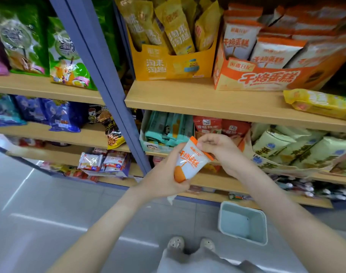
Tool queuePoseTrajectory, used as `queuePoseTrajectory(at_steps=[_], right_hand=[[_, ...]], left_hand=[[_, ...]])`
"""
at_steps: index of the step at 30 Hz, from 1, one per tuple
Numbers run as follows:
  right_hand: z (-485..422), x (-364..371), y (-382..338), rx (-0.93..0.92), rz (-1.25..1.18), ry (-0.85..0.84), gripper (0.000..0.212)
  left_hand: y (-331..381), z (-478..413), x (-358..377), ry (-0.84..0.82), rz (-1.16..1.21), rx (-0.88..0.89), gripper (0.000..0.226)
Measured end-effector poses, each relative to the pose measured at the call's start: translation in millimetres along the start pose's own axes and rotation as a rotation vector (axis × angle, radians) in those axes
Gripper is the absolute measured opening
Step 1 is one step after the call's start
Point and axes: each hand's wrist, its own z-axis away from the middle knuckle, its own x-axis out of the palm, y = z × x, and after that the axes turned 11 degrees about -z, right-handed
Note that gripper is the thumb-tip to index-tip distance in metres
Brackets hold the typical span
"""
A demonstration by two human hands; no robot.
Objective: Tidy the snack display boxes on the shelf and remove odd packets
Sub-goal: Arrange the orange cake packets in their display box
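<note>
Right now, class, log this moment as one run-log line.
left hand + right hand: holding orange-and-white packet | matching orange display box: upper shelf, right | bin: floor, below shelves

干烙蛋糕 on orange box [266, 79] and packet [189, 160]; 淘来淘趣 on yellow box [168, 68].

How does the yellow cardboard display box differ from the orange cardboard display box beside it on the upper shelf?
The yellow cardboard display box is narrower and holds yellow packets; the orange cardboard display box is wider and holds white-and-orange packets. Both stand on the same wooden shelf, open-topped, with packets upright inside.
</note>
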Motion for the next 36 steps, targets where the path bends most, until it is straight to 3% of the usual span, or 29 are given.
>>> queuePoseTrajectory(at_steps=[6,11,13,18,22,30,36], right_hand=[[-10,-4,-7,0.029,-0.214,-0.034,0.022],[-5,-13,-12,-0.07,-0.211,-0.232,0.021],[-3,-17,-16,-0.098,-0.094,-0.253,0.029],[-4,-21,-19,-0.154,0.166,-0.14,0.013],[-1,-26,-22,-0.149,0.161,-0.123,0.007],[-1,-31,-21,-0.131,0.162,-0.052,0.015],[1,-25,-14,-0.261,0.205,0.048,0.027]], left_hand=[[9,-4,2,0.098,0.076,-0.044,0.078],[13,-18,-2,0.06,0.286,-0.067,0.025],[15,-21,-6,-0.024,0.398,-0.085,0.018],[23,-27,-8,-0.185,0.63,-0.194,0.032],[23,-34,-7,-0.224,0.679,-0.176,0.052],[24,-41,-7,-0.237,0.696,-0.154,0.048],[25,-41,-1,-0.161,0.7,-0.139,0.049]])
